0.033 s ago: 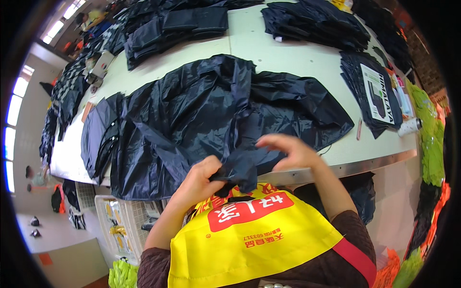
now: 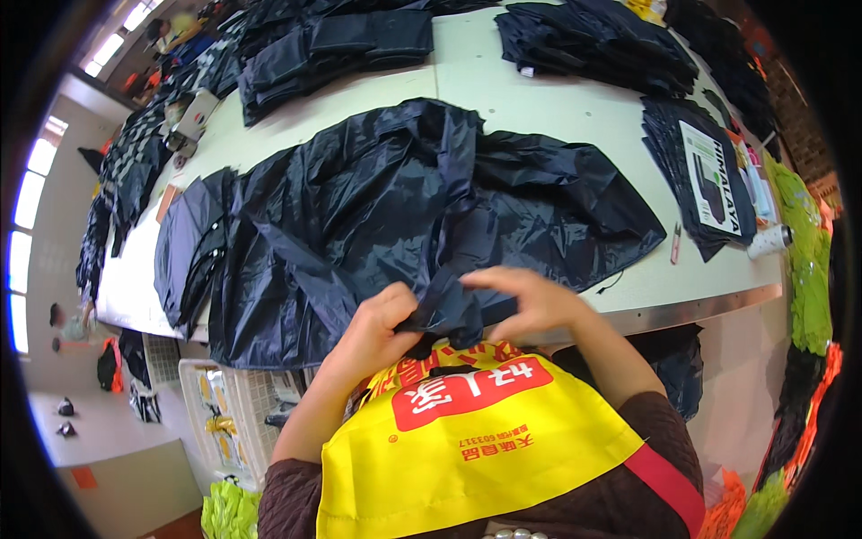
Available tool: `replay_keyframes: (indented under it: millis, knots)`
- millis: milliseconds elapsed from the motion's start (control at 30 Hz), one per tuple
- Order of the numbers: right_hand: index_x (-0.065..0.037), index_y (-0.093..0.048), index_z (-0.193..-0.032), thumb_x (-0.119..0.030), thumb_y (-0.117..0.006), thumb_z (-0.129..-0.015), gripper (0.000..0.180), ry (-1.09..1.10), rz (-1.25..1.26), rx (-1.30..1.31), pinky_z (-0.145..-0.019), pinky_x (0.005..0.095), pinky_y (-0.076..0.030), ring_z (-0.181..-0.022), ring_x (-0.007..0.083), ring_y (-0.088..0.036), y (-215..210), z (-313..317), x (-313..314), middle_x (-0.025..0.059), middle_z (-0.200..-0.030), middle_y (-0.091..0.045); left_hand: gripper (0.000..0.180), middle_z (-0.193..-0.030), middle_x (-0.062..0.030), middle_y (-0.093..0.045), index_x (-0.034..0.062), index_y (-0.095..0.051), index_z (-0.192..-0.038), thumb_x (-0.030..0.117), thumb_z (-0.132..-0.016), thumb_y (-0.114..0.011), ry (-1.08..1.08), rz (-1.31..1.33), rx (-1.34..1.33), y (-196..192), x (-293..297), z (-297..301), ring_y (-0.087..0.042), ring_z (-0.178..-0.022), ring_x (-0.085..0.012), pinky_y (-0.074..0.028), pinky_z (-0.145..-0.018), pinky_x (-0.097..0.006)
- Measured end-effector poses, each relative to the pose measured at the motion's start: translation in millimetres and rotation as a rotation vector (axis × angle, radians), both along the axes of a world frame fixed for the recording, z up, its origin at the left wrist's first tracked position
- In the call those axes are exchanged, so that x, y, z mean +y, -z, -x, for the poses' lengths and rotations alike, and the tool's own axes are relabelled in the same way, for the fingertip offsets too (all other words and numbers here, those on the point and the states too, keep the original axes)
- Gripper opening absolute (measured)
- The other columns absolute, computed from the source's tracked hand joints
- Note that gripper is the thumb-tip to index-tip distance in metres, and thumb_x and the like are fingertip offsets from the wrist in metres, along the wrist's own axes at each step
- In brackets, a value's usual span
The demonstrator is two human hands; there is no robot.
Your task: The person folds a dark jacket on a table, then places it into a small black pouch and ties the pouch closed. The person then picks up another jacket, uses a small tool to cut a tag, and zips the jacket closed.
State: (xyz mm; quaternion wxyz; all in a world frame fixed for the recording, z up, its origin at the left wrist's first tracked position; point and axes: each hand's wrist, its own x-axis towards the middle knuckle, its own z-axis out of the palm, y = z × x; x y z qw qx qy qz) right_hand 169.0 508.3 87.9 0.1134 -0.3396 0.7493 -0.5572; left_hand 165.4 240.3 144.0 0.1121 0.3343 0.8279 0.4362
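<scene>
Your left hand (image 2: pixel 384 325) sits low in the centre of the frame, fingers curled shut around a bunched fold of the dark navy jacket (image 2: pixel 404 207), pinching the cloth between thumb and forefingers. Your right hand (image 2: pixel 525 301) is just beside it to the right, fingers bent and closed on the same strip of fabric, the thumb side pressing the fold from above. The two hands nearly touch, with the gathered cloth between them.

The jacket lies spread across the middle of the pale table (image 2: pixel 557 108), crumpled and shiny, its near hem hanging over the table's metal front edge toward your yellow apron (image 2: pixel 485 449). A raised ridge of fabric runs from your hands up to the jacket's top near the frame's upper centre.

At the upper middle and upper right lie stacks of folded dark garments (image 2: pixel 593 40). On the right edge of the table rests a flat packed garment with a white label card (image 2: pixel 709 180), and just below it a small white cup (image 2: pixel 770 241). In the lower left, under the table, stands a white wire basket (image 2: pixel 224 422).
</scene>
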Motion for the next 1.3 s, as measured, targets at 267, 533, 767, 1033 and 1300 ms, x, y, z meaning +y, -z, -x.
replay_keyframes:
  millis: [267,533,767,1033,1300]
  knots:
    - [-0.002,-0.051,-0.074,-0.021,-0.079,-0.067,0.034,0.307,-0.026,-0.037,-0.057,0.036,-0.045,-0.065,0.0322,-0.057,-14.4,8.8,-72.8,0.0151,-0.07,-0.055,0.023,-0.066,-0.0117,-0.053,0.0041,-0.054,-0.068,-0.004,-0.05,-0.066,-0.643,-0.05,0.734,32.3,7.9,17.8,-0.054,-0.059,-0.0306,-0.044,-0.052,-0.035]
    - [-0.008,-0.055,-0.112,-0.014,-0.062,-0.075,0.038,0.529,-0.195,0.383,-0.066,0.0461,-0.049,-0.078,0.0381,-0.063,16.1,54.8,-55.7,0.0194,-0.089,-0.065,0.015,-0.063,-0.0119,-0.046,0.0013,-0.047,-0.071,-0.003,-0.065,-0.059,-0.556,-0.133,0.181,72.8,65.2,-32.3,-0.048,-0.056,-0.0238,-0.037,-0.052,-0.032]
    - [-0.003,-0.059,-0.107,-0.033,-0.069,-0.075,0.044,0.578,-0.515,0.516,-0.079,0.0379,-0.046,-0.094,0.0307,-0.057,1.3,105.7,47.9,0.0166,-0.105,-0.061,0.018,-0.081,-0.0163,-0.049,0.0063,-0.048,-0.078,-0.003,-0.064,-0.053,-0.947,0.743,0.421,107.1,-211.2,-115.6,-0.053,-0.072,-0.038,-0.043,-0.059,-0.047]
    - [-0.002,-0.034,-0.138,-0.035,-0.057,-0.087,0.065,0.138,-0.517,-0.422,-0.092,0.035,-0.044,-0.104,0.0279,-0.059,87.5,45.1,-13.3,0.0182,-0.111,-0.062,0.048,-0.112,-0.0168,-0.063,0.0059,-0.056,-0.121,0.012,-0.074,-0.062,-1.129,0.845,-0.234,55.8,-290.6,-95.6,-0.059,-0.106,-0.0322,-0.044,-0.094,-0.04]
    - [-0.001,-0.046,-0.129,-0.029,-0.058,-0.084,0.055,-0.838,-0.341,-0.008,-0.092,0.0432,-0.045,-0.112,0.037,-0.054,50.2,-100.8,-234.8,0.0247,-0.125,-0.05,0.077,-0.105,-0.0126,-0.056,0.0086,-0.045,-0.13,0.01,-0.058,-0.074,-0.482,0.631,0.468,130.7,-99.8,1.5,-0.054,-0.097,-0.0285,-0.043,-0.08,-0.038]
